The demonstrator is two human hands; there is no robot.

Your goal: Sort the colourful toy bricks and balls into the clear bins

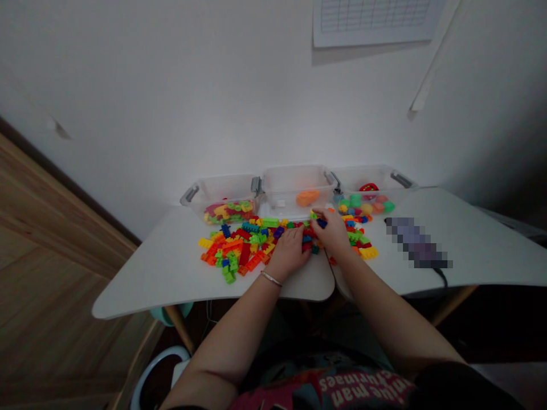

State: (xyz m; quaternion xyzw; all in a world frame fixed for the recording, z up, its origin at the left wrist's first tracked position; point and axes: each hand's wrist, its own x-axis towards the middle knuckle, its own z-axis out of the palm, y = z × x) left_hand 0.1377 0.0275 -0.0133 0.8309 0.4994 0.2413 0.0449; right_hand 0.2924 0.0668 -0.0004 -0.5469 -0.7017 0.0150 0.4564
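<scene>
White table (141, 285), two tops meeting at a seam, against a pale wall (205, 85). A loose heap of toy blocks (233, 246) in red, orange, yellow, green, blue and purple spreads across the middle, mostly on the left top, some on the right one.

Left hand (291, 249): back up, laid over the near right part of the heap, thumb out toward the right; a bracelet (271, 278) sits on the wrist. Fingertips reach into the blocks; cannot tell whether they grip one.

Right hand (331, 229): just beyond and right of the left, the two near but apart. Thumb and fingers are closed on a dark blue block (322, 222), with a yellow-green piece (313, 214) at the fingertips; whether the two are joined is too small to tell.

Behind the heap, three clear bins in a row along the wall. Left bin (226, 183): more blocks, mainly red, yellow and green. Middle bin (282, 181): an orange piece (307, 197) toward its right side. Right bin (359, 172): rounded coloured pieces and something red. Farther right on the table, a pixelated object (416, 242) with a dark cord (442, 276).
</scene>
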